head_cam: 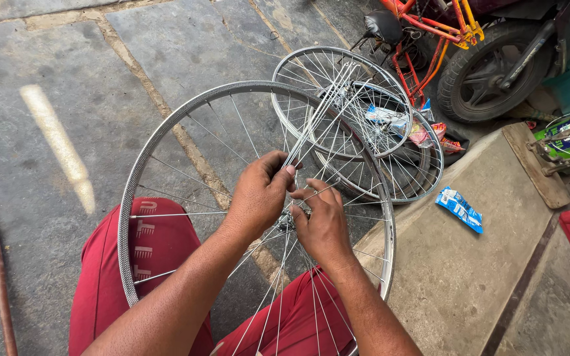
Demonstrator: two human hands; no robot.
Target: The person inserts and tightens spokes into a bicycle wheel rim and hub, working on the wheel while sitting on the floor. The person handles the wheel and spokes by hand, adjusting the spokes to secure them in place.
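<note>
Both forearms reach forward from the bottom edge and converge. The left hand (258,192) is raised, back toward the camera, with fingers curled and thumb pinched against the fingertips. The right hand (321,224) sits just beside it, slightly lower, fingers bent inward.

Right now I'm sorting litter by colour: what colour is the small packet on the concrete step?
Blue and white packet, clearest in the head view.
</note>
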